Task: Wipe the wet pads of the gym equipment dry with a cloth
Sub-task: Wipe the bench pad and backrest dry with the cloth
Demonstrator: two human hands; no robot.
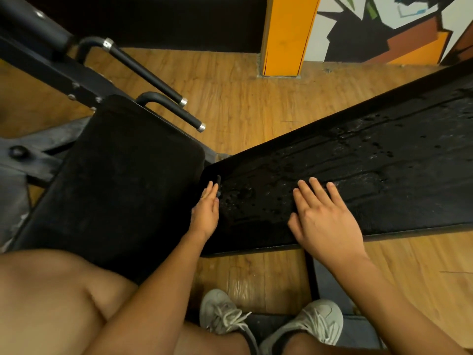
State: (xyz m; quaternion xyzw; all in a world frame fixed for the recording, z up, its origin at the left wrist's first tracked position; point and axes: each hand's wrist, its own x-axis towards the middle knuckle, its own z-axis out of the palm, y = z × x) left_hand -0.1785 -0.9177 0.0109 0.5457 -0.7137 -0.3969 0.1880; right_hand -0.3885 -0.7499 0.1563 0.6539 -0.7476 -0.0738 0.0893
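Observation:
A long black back pad (358,160) runs from the centre to the upper right, its surface glistening with water drops and streaks. A black seat pad (122,175) lies to its left and looks matte. My left hand (206,210) rests with straight fingers at the long pad's near-left corner, beside the gap between the two pads. My right hand (325,221) lies flat, fingers spread, on the wet pad near its front edge. No cloth is in view.
Two black handle bars with chrome tips (174,111) stick out behind the seat pad on a dark steel frame (64,75). Wood-look floor (243,93) surrounds the bench. An orange pillar (286,34) and a painted wall stand behind. My grey trainers (271,319) rest below the pad.

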